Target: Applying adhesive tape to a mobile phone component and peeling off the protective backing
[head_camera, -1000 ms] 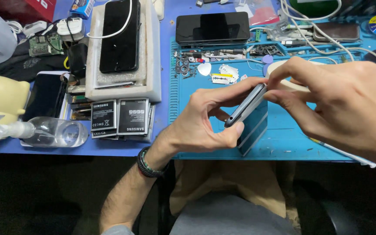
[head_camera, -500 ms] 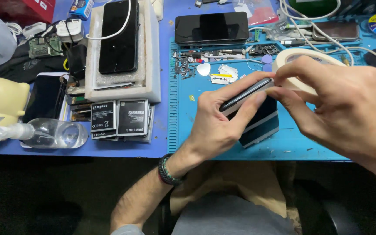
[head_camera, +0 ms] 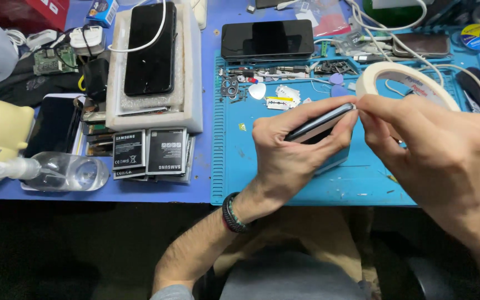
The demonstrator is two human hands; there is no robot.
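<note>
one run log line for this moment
left hand: holds dark phone edge-up | right hand: fingertips at phone's top end | below: blue mat | behind: tape roll

A single head-worn camera is looking steeply down from above and just behind the hands, facing forward across the blue tabletop (head_camera: 206,191). It is sitting close: the left hand (head_camera: 293,147) and right hand (head_camera: 437,147) are filling the middle and right, with the person's lap showing below them.
</note>
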